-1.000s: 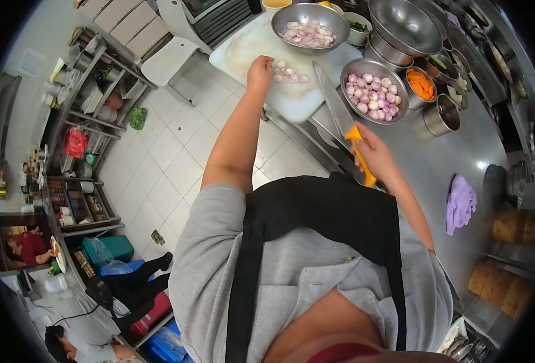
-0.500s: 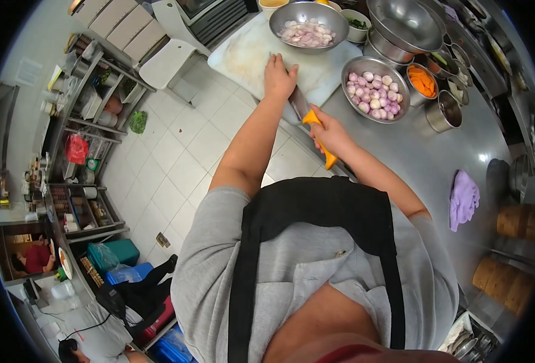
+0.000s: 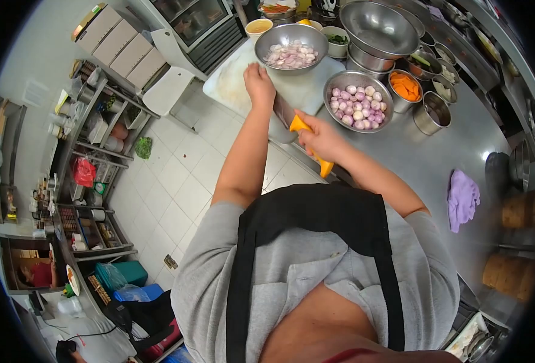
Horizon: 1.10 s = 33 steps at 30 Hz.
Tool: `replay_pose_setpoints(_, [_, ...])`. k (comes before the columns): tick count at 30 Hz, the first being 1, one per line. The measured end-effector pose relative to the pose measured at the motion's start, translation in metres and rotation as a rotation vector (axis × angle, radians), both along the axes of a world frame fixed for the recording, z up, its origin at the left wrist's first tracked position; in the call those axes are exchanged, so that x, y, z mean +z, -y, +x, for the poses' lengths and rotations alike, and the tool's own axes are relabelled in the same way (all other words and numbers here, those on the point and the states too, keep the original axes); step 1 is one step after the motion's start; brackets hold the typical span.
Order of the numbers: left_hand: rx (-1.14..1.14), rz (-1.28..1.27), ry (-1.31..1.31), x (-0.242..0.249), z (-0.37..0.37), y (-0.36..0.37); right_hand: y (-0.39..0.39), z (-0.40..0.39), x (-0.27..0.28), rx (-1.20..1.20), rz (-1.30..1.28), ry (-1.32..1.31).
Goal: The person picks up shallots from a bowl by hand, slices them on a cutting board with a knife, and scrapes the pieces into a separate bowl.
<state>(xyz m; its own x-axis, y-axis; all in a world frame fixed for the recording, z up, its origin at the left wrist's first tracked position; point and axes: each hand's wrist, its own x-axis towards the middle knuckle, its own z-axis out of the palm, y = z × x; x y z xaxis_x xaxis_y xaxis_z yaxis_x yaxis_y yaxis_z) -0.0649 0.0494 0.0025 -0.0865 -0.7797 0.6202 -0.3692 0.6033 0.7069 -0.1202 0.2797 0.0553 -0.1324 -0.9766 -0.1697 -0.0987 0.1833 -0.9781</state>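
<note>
My right hand [image 3: 323,140] is wrapped round the orange handle of a knife [image 3: 284,111], whose blade points up and left over the edge of the white cutting board [image 3: 226,81]. Close to the blade, on the board, is my left hand [image 3: 259,86], its fingers together; what they hold, if anything, is hidden. A steel bowl of sliced shallots [image 3: 291,55] stands on the board just beyond. To the right, a second steel bowl holds whole peeled shallots [image 3: 359,107].
Right of the bowls are a pot of orange pieces [image 3: 405,86], a steel pot [image 3: 431,113] and a large empty bowl [image 3: 379,29]. A purple cloth [image 3: 463,199] lies on the steel counter [image 3: 412,163]. Other people [image 3: 89,336] are at the lower left.
The view has shifted, so the board and bowls appear further left and lower. My left hand's fingers have drawn together. The knife stays in my right hand.
</note>
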Motion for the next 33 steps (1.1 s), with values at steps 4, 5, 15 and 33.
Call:
replay_pose_setpoints(4, [-0.016, -0.126, -0.062, 0.050, -0.045, 0.034, -0.029, -0.026, 0.046, -0.032, -0.061, 0.083])
replay_pose_setpoints(5, [0.003, -0.113, -0.065, 0.056, -0.057, 0.046, -0.040, -0.034, 0.052, -0.040, -0.069, 0.084])
replay_pose_setpoints(15, [0.010, -0.011, 0.226, 0.069, -0.117, 0.071, -0.159, -0.089, 0.074, -0.405, -0.108, 0.026])
replay_pose_setpoints(33, [-1.019, -0.144, 1.047, 0.034, -0.151, -0.081, -0.175, -0.094, 0.076, -0.607, -0.345, -0.030])
